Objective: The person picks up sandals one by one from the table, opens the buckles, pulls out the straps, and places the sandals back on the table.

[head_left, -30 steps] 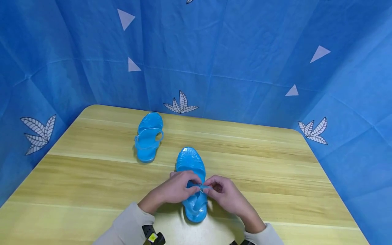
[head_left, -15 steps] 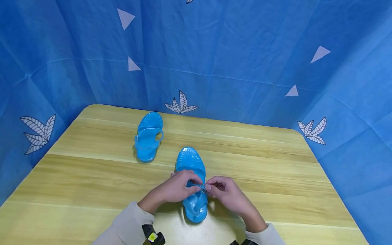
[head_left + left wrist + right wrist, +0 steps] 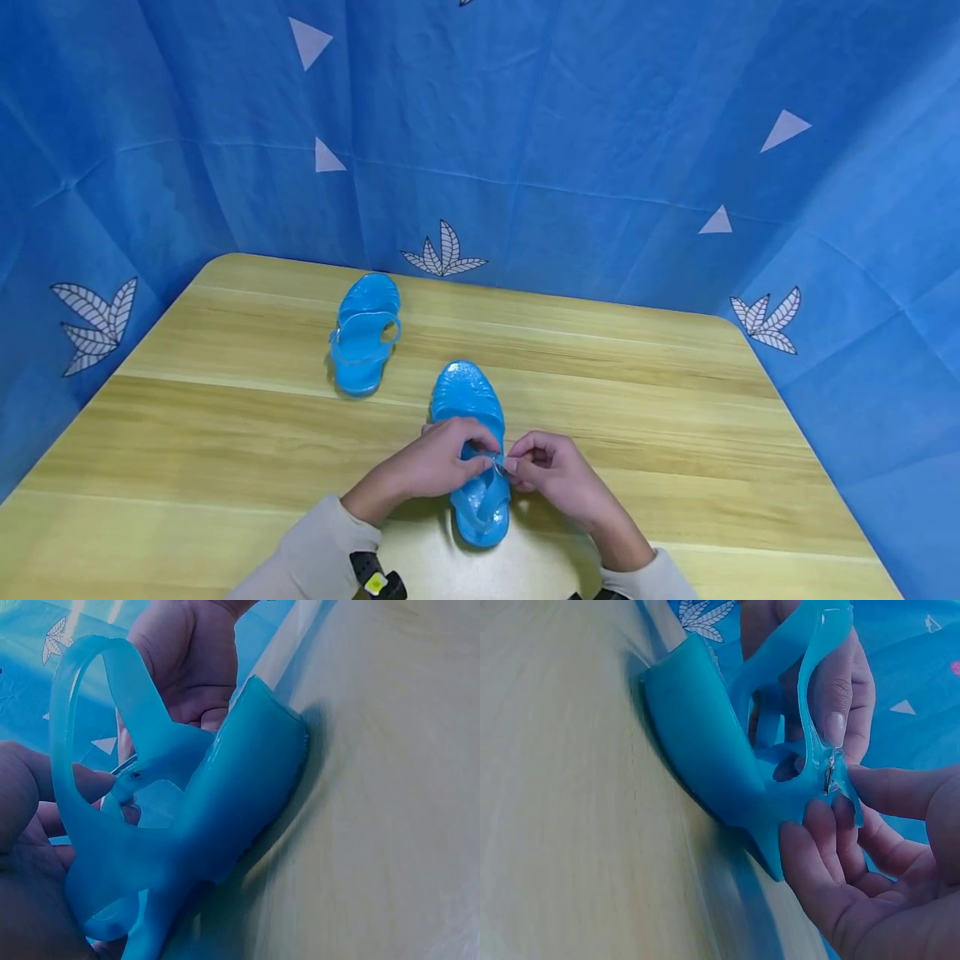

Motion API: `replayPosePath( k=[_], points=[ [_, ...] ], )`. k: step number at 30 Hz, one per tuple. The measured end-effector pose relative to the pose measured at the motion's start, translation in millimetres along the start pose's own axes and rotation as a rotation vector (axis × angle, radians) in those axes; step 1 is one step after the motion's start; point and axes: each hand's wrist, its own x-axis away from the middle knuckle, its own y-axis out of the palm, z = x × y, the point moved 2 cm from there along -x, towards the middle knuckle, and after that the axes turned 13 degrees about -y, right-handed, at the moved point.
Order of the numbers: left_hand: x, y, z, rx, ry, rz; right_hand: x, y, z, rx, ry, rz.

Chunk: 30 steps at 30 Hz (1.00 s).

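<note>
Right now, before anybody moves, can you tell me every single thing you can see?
Table: one, light wood look, in front of the person
Cloth backdrop: one, blue with pale prints, behind and beside the table
Far sandal: one, blue, back left on the table
Near sandal: one, blue, on the table between the hands
Buckle: one clearly seen, silver, on the near sandal's strap
Wrist bands: two, black, left one with a yellow patch, on the wrists
Sleeves: two, light grey, bottom of the head view
Left hand: one, bare, holding the strap
Right hand: one, bare, pinching the strap by the buckle
</note>
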Motion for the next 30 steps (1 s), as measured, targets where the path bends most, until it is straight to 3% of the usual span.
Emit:
replayPosePath(
  k=[13,20,30],
  points=[
    [0.8,1.4,1.0,0.005,-0.042,-0.022,2.6,3.8,2.5,-0.172,0.017,0.023],
    [1.2,3.9,2.1,-0.025,-0.030,0.003,4.4,3.5,2.8,-0.232,0.016,0.035],
    [1.0,4.7,2.6,0.008,-0.011,0.017,5.0,4.5,-4.8,-0.270,0.009,0.073]
  ],
)
